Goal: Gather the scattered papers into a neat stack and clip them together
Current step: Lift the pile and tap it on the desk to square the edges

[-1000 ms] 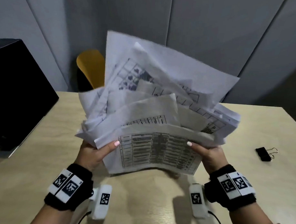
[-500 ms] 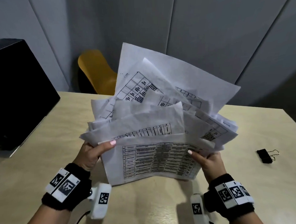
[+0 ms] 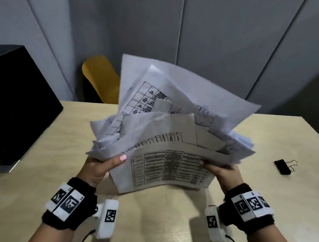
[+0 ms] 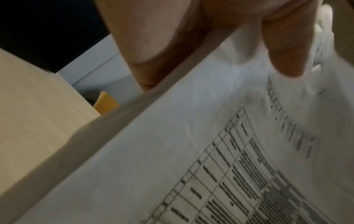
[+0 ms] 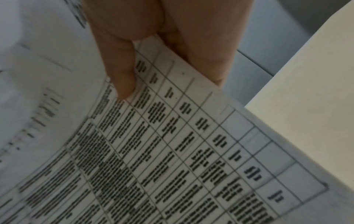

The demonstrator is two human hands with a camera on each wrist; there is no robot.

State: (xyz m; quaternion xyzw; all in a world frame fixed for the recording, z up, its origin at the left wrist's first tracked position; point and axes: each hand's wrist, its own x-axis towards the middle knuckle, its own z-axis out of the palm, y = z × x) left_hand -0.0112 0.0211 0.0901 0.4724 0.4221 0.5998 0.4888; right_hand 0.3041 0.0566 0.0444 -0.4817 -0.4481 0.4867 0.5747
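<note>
A loose, uneven bundle of white printed papers stands nearly upright over the wooden table, its sheets fanned at different angles. My left hand grips the bundle's left side, thumb on the front sheet. My right hand grips the right side the same way. In the left wrist view the papers are pinched under my left hand. In the right wrist view my right hand pinches the table-printed papers. A black binder clip lies on the table to the right.
A black box stands on the table at the left. A yellow chair sits behind the table's far edge, before grey wall panels. Bare tabletop lies in front of the bundle and around the clip.
The bundle has dropped lower toward the table and tilted a little, with the sheets shifting against each other. Both hands keep their grip on its sides.
</note>
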